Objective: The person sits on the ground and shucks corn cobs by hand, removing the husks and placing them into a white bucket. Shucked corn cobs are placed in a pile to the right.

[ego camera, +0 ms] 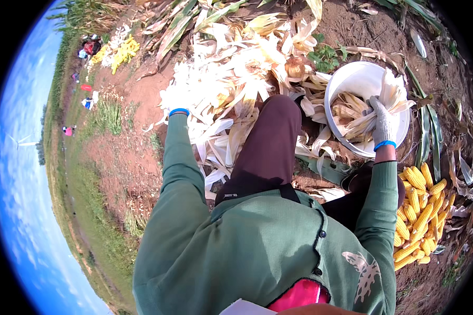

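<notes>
My right hand (383,120), in a pale work glove with a blue band at the wrist, grips a bunch of dry corn husks (394,92) over a white plastic bucket (349,75). More husks lie inside the bucket. My left arm reaches to the near left edge of a large heap of pale husks (236,71). The left hand (177,105) is almost lost in the glare there, so its fingers and anything in them cannot be made out. Husked yellow corn cobs (419,216) are piled on the ground to the right of my right sleeve.
My bent knee (280,118) stands between the heap and the bucket. Green corn leaves (425,122) lie right of the bucket, and a small leafy plant (325,55) grows behind it. Other people (88,103) are far off at the left, near another yellow corn pile (124,53).
</notes>
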A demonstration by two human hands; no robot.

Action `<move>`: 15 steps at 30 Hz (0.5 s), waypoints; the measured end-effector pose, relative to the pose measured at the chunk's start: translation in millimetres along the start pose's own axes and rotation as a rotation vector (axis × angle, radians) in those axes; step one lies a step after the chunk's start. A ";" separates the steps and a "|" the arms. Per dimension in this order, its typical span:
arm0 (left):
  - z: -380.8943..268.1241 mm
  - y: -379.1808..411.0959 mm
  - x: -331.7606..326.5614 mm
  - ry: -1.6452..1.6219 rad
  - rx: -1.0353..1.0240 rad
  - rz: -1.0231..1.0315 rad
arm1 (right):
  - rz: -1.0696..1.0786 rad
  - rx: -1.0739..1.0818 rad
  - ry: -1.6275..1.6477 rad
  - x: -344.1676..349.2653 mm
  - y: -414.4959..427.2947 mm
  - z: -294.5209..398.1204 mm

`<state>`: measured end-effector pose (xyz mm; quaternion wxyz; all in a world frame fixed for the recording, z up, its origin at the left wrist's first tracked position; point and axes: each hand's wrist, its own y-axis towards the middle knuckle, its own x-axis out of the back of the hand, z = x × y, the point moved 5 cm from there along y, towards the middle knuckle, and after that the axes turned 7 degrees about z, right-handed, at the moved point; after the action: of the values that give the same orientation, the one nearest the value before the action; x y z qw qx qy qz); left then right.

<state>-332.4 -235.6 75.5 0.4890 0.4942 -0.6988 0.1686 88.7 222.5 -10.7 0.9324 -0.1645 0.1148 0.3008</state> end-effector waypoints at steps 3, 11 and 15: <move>-26.3 -25.6 42.3 0.793 -0.492 -0.164 | -0.038 -0.005 0.013 6.3 2.6 -3.3; -41.5 21.7 45.8 -0.712 -0.125 0.035 | 0.137 -0.083 -0.030 -15.2 2.9 -5.9; -243.2 -3.7 -28.8 0.641 -0.938 0.093 | 0.247 -0.276 -0.026 -16.1 -5.9 -4.4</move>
<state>-202.6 -47.3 163.2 0.8356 0.1173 -0.5366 0.0031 78.9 207.9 -8.4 0.8582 -0.2715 0.0796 0.4282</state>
